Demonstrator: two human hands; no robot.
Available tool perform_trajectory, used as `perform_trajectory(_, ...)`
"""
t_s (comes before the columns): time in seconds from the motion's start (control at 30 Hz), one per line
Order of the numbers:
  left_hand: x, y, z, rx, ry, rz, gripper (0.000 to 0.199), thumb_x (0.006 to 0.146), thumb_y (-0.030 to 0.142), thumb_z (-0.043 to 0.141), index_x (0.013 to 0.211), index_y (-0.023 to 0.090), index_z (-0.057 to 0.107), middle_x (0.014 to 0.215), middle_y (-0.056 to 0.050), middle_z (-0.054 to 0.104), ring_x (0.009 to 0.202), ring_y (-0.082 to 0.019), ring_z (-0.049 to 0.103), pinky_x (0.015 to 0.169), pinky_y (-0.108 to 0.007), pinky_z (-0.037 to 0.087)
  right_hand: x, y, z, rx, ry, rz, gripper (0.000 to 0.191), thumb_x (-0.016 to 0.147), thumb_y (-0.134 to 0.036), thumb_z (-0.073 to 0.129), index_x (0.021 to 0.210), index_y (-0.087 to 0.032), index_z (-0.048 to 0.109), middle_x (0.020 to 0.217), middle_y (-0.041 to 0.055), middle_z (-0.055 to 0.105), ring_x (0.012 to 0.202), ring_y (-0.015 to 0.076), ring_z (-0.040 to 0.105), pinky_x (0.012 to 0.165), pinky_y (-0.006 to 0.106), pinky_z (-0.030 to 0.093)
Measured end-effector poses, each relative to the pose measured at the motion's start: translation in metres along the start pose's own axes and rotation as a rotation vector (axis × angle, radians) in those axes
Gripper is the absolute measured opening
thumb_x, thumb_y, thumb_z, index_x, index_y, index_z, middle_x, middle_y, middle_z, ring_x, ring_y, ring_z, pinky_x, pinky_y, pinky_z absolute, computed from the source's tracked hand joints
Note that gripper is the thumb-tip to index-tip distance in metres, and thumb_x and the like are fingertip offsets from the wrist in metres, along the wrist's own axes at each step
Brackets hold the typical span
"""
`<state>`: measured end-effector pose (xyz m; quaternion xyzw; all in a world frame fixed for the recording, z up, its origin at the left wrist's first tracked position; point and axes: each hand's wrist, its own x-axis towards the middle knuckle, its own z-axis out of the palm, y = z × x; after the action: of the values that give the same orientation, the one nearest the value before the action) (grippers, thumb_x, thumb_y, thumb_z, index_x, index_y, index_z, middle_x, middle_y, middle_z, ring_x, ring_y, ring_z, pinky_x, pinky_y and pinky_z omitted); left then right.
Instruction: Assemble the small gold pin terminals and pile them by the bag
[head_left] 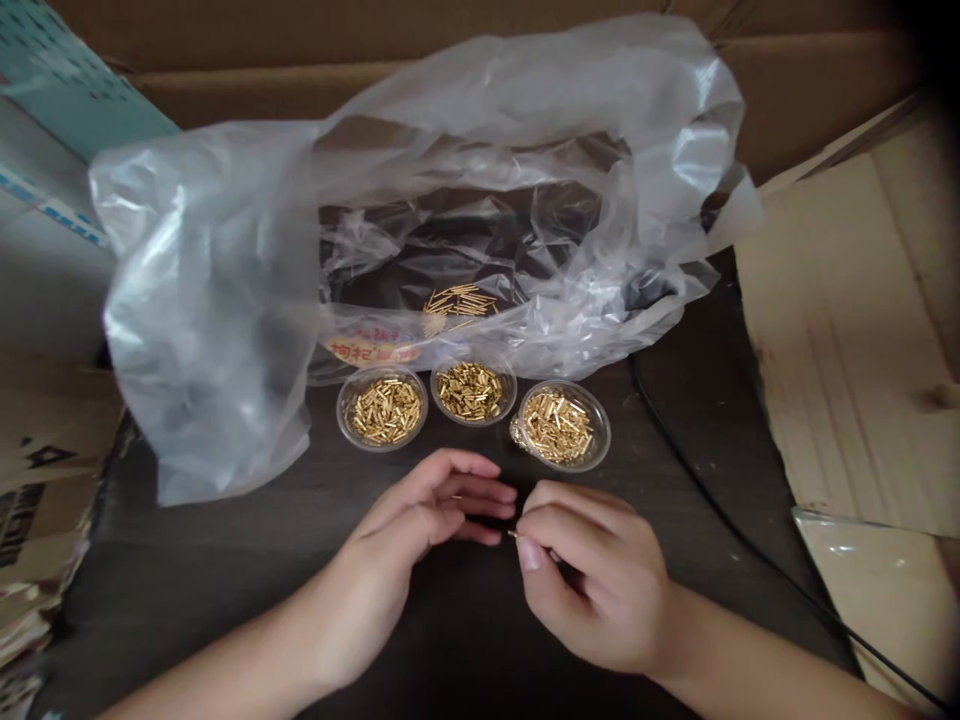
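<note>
My right hand is closed, thumb and forefinger pinching a small gold metal pin whose tip pokes out to the left. Facing it, my left hand has its fingers curved and apart; a small glint shows by them, too tiny to make out. Just beyond the hands stand three round clear plastic cups full of short gold metal pieces: a left cup, a middle cup and a right cup. Longer thin gold pins lie in a loose pile on the plastic bag behind the cups.
A large, crumpled clear plastic bag spreads over the back of the dark table. A black cable runs along the right side. Cardboard lies at the right, and a cardboard box stands at the left edge.
</note>
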<state>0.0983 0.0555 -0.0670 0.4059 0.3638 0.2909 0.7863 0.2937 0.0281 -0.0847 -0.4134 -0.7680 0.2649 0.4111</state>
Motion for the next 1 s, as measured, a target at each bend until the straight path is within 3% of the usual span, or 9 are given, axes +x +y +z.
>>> perform_trajectory(0.07, -0.003, -0.002, -0.003, 0.093, -0.013, 0.061, 0.045, 0.089, 0.008, 0.044, 0.13, 0.02, 0.058, 0.136, -0.01, 0.064, 0.131, -0.024, 0.059, 0.109, -0.04, 0.052, 0.0, 0.0, -0.001, -0.01, 0.013, 0.002, 0.018, 0.09, -0.006, 0.05, 0.076, -0.017, 0.053, 0.068, -0.001, 0.051, 0.061, 0.0099, 0.046, 0.059, 0.024, 0.039)
perform_trajectory(0.17, -0.008, -0.004, -0.005, 0.479, 0.034, 0.19, 0.054, 0.093, 0.002, 0.042, 0.141, 0.024, 0.052, 0.151, -0.008, 0.054, 0.138, -0.023, 0.054, 0.118, -0.046, 0.045, 0.0, 0.0, -0.002, 0.0, 0.029, 0.019, 0.017, 0.09, -0.006, 0.051, 0.077, -0.017, 0.053, 0.068, -0.0018, 0.05, 0.06, 0.0093, 0.046, 0.057, 0.024, 0.037)
perform_trajectory(0.3, -0.01, -0.004, -0.005, 0.871, 0.008, 0.357, 0.067, 0.09, -0.005, 0.041, 0.15, 0.026, 0.043, 0.158, -0.007, 0.047, 0.146, -0.022, 0.045, 0.122, -0.049, 0.04, 0.001, 0.001, -0.001, -0.003, 0.013, 0.037, 0.018, 0.091, -0.007, 0.05, 0.078, -0.017, 0.053, 0.067, -0.0028, 0.046, 0.059, 0.0092, 0.045, 0.056, 0.024, 0.035)
perform_trajectory(0.4, -0.009, -0.003, -0.005, 1.005, -0.021, 0.388, 0.069, 0.092, -0.005, 0.041, 0.155, 0.024, 0.036, 0.162, -0.009, 0.04, 0.15, -0.021, 0.037, 0.122, -0.05, 0.039, -0.001, 0.004, 0.001, -0.042, -0.032, 0.064, 0.019, 0.093, -0.007, 0.05, 0.077, -0.017, 0.053, 0.068, -0.0022, 0.047, 0.061, 0.01, 0.045, 0.058, 0.025, 0.036)
perform_trajectory(0.5, -0.012, 0.001, -0.007, 1.14, 0.005, 0.391, 0.061, 0.096, 0.0, 0.044, 0.152, 0.021, 0.039, 0.162, -0.011, 0.04, 0.15, -0.024, 0.038, 0.12, -0.051, 0.042, -0.004, 0.006, 0.005, -0.093, -0.082, 0.075, 0.019, 0.093, -0.008, 0.05, 0.077, -0.017, 0.056, 0.07, -0.0007, 0.049, 0.063, 0.0116, 0.047, 0.061, 0.026, 0.038)
perform_trajectory(0.57, -0.015, 0.005, -0.007, 1.26, 0.045, 0.404, 0.052, 0.097, 0.003, 0.048, 0.147, 0.018, 0.046, 0.155, -0.014, 0.048, 0.143, -0.028, 0.048, 0.113, -0.052, 0.049, -0.007, 0.006, 0.006, -0.141, -0.106, 0.052, 0.019, 0.093, -0.008, 0.05, 0.077, -0.016, 0.058, 0.072, 0.0005, 0.051, 0.065, 0.0129, 0.048, 0.063, 0.028, 0.039)
perform_trajectory(0.67, -0.021, 0.014, -0.008, 1.456, 0.092, 0.411, 0.031, 0.095, 0.006, 0.055, 0.125, 0.012, 0.062, 0.124, -0.015, 0.065, 0.112, -0.032, 0.064, 0.091, -0.055, 0.06, -0.008, 0.006, 0.007, -0.18, -0.124, 0.033, 0.019, 0.093, -0.007, 0.05, 0.078, -0.017, 0.059, 0.073, 0.0011, 0.052, 0.066, 0.0139, 0.049, 0.064, 0.029, 0.038)
perform_trajectory(0.77, -0.026, 0.017, -0.008, 1.586, 0.091, 0.353, 0.016, 0.091, 0.007, 0.063, 0.105, 0.012, 0.068, 0.099, -0.011, 0.066, 0.088, -0.03, 0.064, 0.074, -0.053, 0.061, -0.005, 0.007, 0.005, -0.125, -0.107, 0.064, 0.02, 0.093, -0.007, 0.049, 0.078, -0.017, 0.058, 0.071, 0.0001, 0.05, 0.064, 0.0131, 0.048, 0.061, 0.028, 0.037)
perform_trajectory(1.0, -0.021, 0.005, -0.005, 1.676, 0.101, 0.366, 0.005, 0.091, 0.01, 0.065, 0.094, 0.012, 0.068, 0.087, -0.008, 0.063, 0.077, -0.029, 0.062, 0.066, -0.047, 0.058, -0.002, 0.007, 0.003, -0.051, -0.097, 0.099, 0.02, 0.092, -0.008, 0.048, 0.077, -0.017, 0.055, 0.07, -0.0011, 0.048, 0.063, 0.0123, 0.046, 0.059, 0.027, 0.034)
